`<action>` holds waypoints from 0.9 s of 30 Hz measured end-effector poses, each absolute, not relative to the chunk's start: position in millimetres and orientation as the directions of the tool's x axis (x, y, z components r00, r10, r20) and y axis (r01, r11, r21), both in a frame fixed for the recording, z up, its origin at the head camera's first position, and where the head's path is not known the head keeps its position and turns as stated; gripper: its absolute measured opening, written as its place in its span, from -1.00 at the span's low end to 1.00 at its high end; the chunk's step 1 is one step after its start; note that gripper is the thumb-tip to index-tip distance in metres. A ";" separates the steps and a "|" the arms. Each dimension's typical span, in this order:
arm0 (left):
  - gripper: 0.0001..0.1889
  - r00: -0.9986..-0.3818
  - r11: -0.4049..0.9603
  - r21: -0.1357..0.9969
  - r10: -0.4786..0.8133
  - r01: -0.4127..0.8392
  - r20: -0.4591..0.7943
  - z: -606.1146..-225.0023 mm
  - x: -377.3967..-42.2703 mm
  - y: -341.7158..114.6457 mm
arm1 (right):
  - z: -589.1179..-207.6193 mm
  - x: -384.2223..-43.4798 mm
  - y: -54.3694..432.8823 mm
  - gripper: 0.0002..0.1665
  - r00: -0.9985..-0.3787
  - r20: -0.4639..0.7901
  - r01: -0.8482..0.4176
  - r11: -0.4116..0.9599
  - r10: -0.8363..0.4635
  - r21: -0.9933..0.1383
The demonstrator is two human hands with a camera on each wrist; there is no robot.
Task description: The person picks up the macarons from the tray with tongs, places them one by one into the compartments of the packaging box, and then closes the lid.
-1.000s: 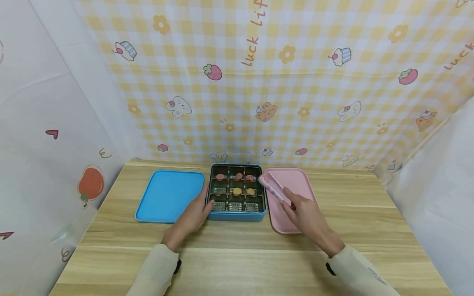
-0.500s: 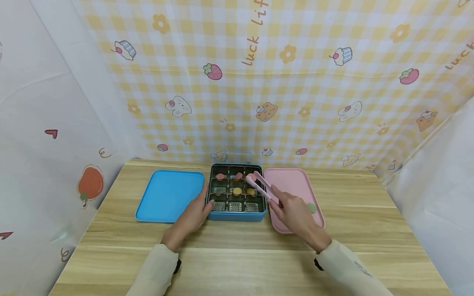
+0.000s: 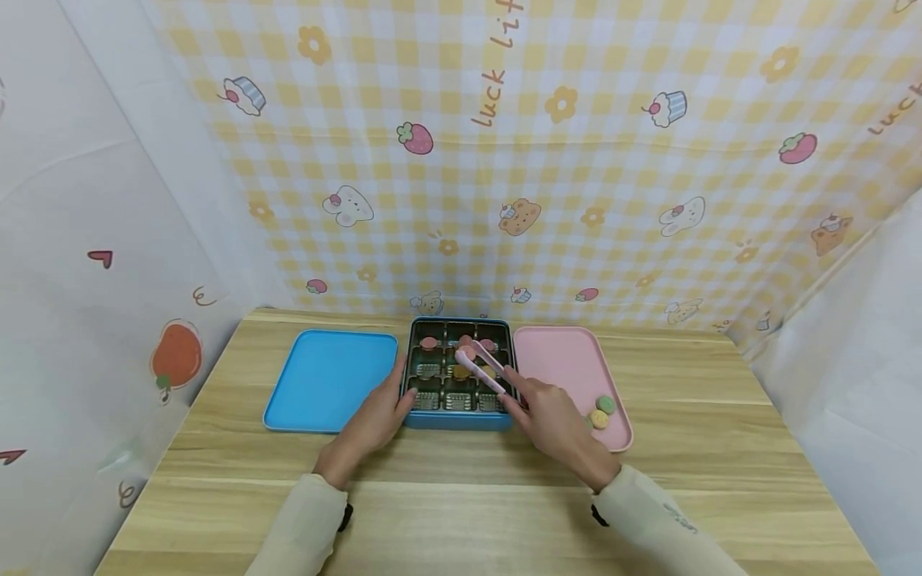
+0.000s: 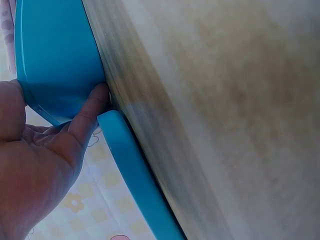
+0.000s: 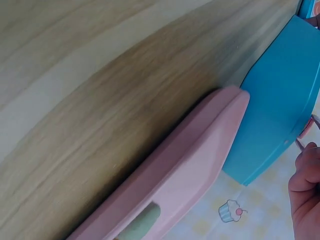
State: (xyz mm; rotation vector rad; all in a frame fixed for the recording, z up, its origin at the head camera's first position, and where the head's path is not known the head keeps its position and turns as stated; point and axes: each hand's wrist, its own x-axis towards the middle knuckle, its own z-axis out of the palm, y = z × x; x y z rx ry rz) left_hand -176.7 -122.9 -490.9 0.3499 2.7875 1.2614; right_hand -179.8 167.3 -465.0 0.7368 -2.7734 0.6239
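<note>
A blue box with a dark divided insert stands at the centre of the table. Pink macarons sit in its back row, yellow macarons in the middle row; the front compartments hold nothing. My left hand holds the box at its left front corner, thumb at the rim and fingers along the wall. With my right hand I grip light pink tongs reaching over the box from the right. Between their tips is a pink macaron, above the middle column, overlapping the back-row macaron there.
To the right of the box lies a pink tray with a yellow macaron and green macarons near its front right corner. A flat blue lid lies to the left. A checked cloth hangs behind the table.
My right hand has carried the tongs and pink macaron leftward from the tray edge to over the box's middle column. Macarons on the tray have come into view. My left hand has stayed put.
</note>
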 end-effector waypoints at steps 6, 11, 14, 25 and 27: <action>-0.30 -0.973 0.641 0.747 0.228 0.176 0.034 -490.8 -177.0 -123.4 | -464.6 -178.5 156.7 -0.44 -0.847 0.295 -0.525 0.784 -0.443 -0.331; -0.30 -0.974 0.650 0.739 0.225 0.177 0.035 -490.4 -176.2 -122.6 | -464.8 -177.4 148.8 -0.42 -0.845 0.297 -0.528 0.780 -0.444 -0.336; -0.30 -0.973 0.652 0.736 0.226 0.183 0.042 -490.6 -176.4 -122.1 | -464.7 -177.3 144.6 -0.42 -0.842 0.297 -0.533 0.779 -0.450 -0.331; -0.28 -0.972 0.658 0.730 0.230 0.185 0.039 -489.4 -176.0 -122.4 | -465.6 -176.7 130.2 -0.54 -0.816 0.310 -0.572 0.756 -0.487 -0.319; -0.28 -0.973 0.661 0.728 0.229 0.181 0.034 -489.8 -175.7 -122.6 | -466.5 -176.3 128.3 -0.50 -0.819 0.300 -0.569 0.758 -0.488 -0.321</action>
